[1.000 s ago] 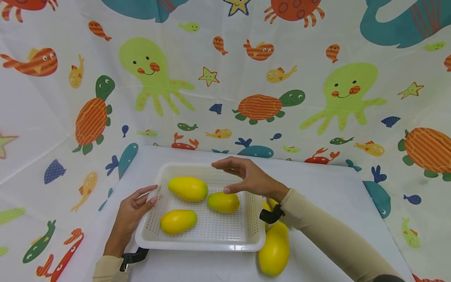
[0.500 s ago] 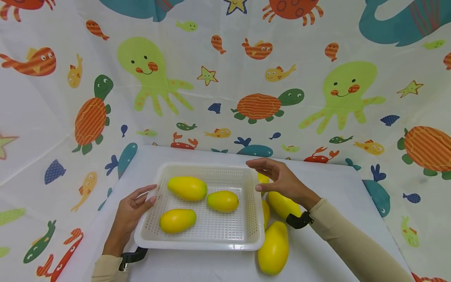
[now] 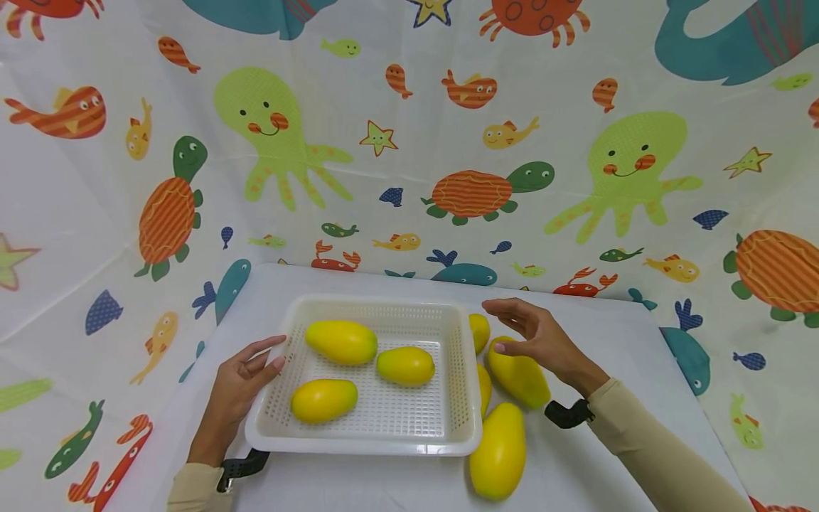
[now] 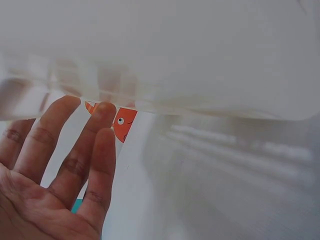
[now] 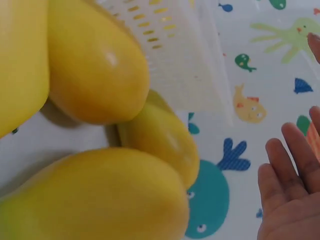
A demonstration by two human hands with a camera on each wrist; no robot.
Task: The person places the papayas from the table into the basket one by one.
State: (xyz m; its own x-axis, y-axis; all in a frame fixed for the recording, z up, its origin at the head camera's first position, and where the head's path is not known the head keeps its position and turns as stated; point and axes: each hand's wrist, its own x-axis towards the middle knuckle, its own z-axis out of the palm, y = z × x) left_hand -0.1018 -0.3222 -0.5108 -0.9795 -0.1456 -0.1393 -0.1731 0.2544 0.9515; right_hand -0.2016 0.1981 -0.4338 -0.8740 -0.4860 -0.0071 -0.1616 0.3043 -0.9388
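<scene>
A white perforated plastic basket [image 3: 358, 446] holds three yellow mangoes with greenish ends: one at the back left [image 3: 341, 343], one at the right [image 3: 406, 366] and one at the front left [image 3: 324, 400]. My left hand [image 3: 237, 387] rests against the basket's left rim, its fingers loosely extended; the left wrist view shows the fingertips [image 4: 105, 111] at the basket wall. Over the mangoes outside the basket, my right hand [image 3: 544, 343] hovers with fingers spread and nothing between them. Beneath it lies a large mango [image 3: 521, 375].
Another mango [image 3: 498, 451] lies by the basket's front right corner. Two more, a rear one [image 3: 478, 331] and a middle one [image 3: 483, 390], are partly hidden behind the basket's right wall. A white cloth covers the table [image 3: 608, 348], and a sea-animal curtain [image 3: 409, 156] hangs behind.
My right hand has moved right, from above the right-hand mango in the basket to over the mangoes outside. My left hand and the basket have stayed put.
</scene>
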